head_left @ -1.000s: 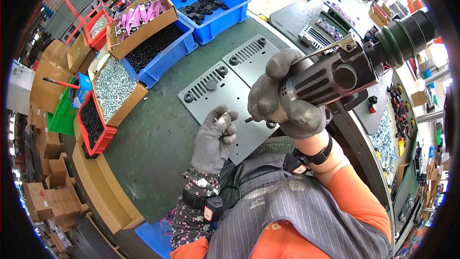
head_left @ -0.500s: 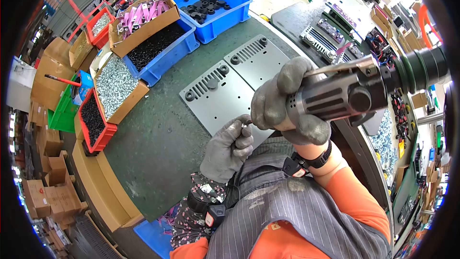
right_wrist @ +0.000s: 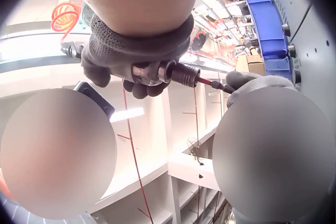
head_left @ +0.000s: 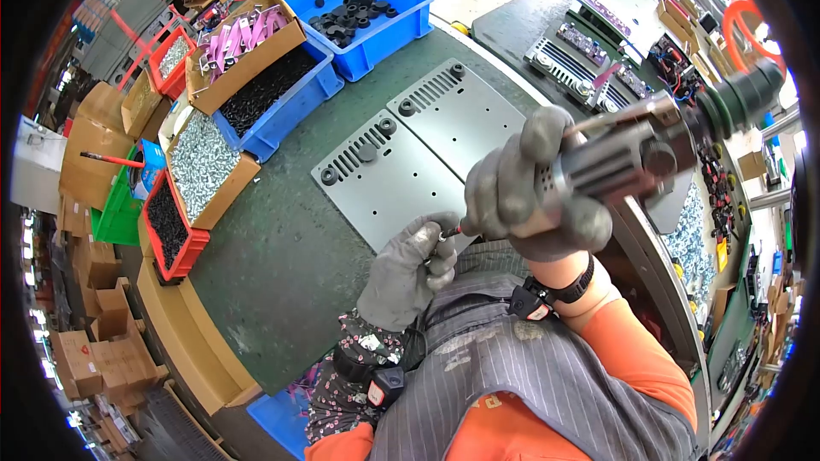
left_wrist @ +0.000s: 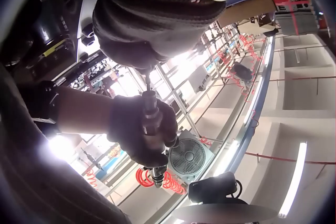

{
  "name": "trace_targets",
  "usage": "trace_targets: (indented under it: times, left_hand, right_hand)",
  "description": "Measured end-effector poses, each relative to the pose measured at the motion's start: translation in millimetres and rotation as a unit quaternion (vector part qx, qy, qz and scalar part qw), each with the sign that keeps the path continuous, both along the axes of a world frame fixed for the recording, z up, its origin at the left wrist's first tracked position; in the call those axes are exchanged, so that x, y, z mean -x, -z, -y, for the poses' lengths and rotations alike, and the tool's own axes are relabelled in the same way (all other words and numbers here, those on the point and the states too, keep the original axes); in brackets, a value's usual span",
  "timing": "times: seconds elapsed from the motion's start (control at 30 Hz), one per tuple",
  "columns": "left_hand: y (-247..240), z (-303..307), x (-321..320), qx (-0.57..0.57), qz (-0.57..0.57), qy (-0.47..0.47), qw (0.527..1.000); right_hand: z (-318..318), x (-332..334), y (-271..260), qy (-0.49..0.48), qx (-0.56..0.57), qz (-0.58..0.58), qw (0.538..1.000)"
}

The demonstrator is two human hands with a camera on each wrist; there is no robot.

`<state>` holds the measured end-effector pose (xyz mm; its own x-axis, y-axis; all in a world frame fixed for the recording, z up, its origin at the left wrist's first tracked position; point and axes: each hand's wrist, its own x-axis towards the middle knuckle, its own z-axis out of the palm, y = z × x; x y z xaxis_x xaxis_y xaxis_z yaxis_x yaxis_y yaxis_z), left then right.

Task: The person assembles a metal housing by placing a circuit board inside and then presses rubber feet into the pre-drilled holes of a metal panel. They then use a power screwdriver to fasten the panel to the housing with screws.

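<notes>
My gloved right hand (head_left: 534, 183) grips a metal air screwdriver (head_left: 628, 162), fingers wrapped round its body, tool pointing left. Its red-banded bit (right_wrist: 212, 83) reaches to the fingertips of my gloved left hand (head_left: 397, 277). Thumb and fingers of that hand pinch a small screw (head_left: 443, 236) at the bit's tip, mostly hidden by the glove. Both hands are over the near edge of a grey slotted metal plate (head_left: 393, 183). Round black feet (head_left: 329, 176) sit along its slotted end. A second such plate (head_left: 470, 124) lies alongside it.
Left of the plates stand a carton of silver screws (head_left: 203, 162), a red bin of black screws (head_left: 166, 218) and a blue bin of small black parts (head_left: 265, 90). Behind are a blue tray of black feet (head_left: 367, 13) and a carton of pink-wrapped brackets (head_left: 243, 38).
My left hand has moved right, bringing its pinching fingers to the bit tip. The right hand and screwdriver have shifted to the right, uncovering more of the second plate.
</notes>
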<state>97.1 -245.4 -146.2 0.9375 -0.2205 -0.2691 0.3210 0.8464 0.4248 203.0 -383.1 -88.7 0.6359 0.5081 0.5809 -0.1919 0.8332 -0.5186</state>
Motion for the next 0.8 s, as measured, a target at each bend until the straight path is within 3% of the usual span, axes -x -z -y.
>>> trace_targets:
  times: [0.07, 0.13, 0.17, 0.2, 0.23, 0.27, 0.3, 0.33, 0.43, 0.47, 0.53, 0.6, 0.67, 0.7, 0.73, 0.8]
  left_hand:
    - [-25.3, -0.9, -5.4, -0.262, -0.053, -0.004, 0.964]
    - [11.1, -34.9, -18.5, -0.319, -0.008, -0.041, 0.947]
    - [14.5, -45.0, -27.9, -0.484, 0.054, -0.084, 0.870]
    - [14.4, -53.5, -37.9, -0.630, 0.113, -0.121, 0.759]
    - [9.6, -61.5, -46.4, -0.631, 0.112, -0.122, 0.758]
    - [3.0, -68.4, -54.0, -0.785, 0.139, -0.120, 0.592]
    - [-0.8, -72.6, -60.8, -0.898, 0.158, -0.111, 0.395]
    - [4.5, -76.3, -69.1, -0.899, 0.156, -0.111, 0.394]
    - [18.5, -81.6, -80.3, -0.934, 0.123, -0.090, 0.323]
    - [9.4, -81.4, -75.4, -0.933, 0.124, -0.090, 0.325]
    - [-8.5, -79.7, -52.7, -0.731, 0.067, 0.094, 0.673]
    - [-7.9, -76.3, -19.5, -0.569, 0.087, 0.186, 0.796]
    - [3.5, -68.0, 2.2, -0.575, 0.052, 0.209, 0.789]
    - [19.8, -64.4, 8.4, -0.631, 0.047, 0.161, 0.757]
    - [15.8, -58.5, 12.6, -0.628, 0.041, 0.159, 0.760]
    - [-0.3, -47.8, 18.2, -0.789, 0.057, 0.045, 0.610]
  right_hand:
    - [2.6, -5.3, 4.5, 0.028, -0.003, -0.027, 0.999]
    - [-0.1, 0.7, -1.3, 0.143, 0.038, -0.083, 0.985]
    - [1.0, 0.5, 0.0, 0.141, 0.037, -0.082, 0.986]
    - [4.0, 0.2, 2.8, 0.139, 0.045, -0.080, 0.986]
    - [5.2, 0.5, 4.5, 0.138, 0.053, -0.079, 0.986]
    - [4.3, 3.2, 4.9, 0.137, 0.053, -0.080, 0.986]
    - [3.2, 7.4, 5.2, 0.140, 0.072, -0.077, 0.985]
    - [1.7, 9.7, 5.3, 0.142, 0.090, -0.072, 0.983]
    - [0.5, 15.3, 8.1, 0.106, 0.101, -0.055, 0.988]
    - [1.3, 17.3, 8.4, 0.097, 0.115, -0.055, 0.987]
    - [3.7, 20.0, 9.3, 0.085, 0.123, -0.062, 0.987]
    - [6.4, 23.9, 11.4, 0.058, 0.130, -0.077, 0.987]
    - [4.9, 28.3, 14.9, 0.051, 0.138, -0.102, 0.984]
    - [1.7, 29.8, 15.3, 0.051, 0.158, -0.100, 0.981]
    - [-1.6, 30.7, 16.0, 0.048, 0.179, -0.095, 0.978]
    - [-6.8, 32.4, 20.4, 0.025, 0.200, -0.096, 0.975]
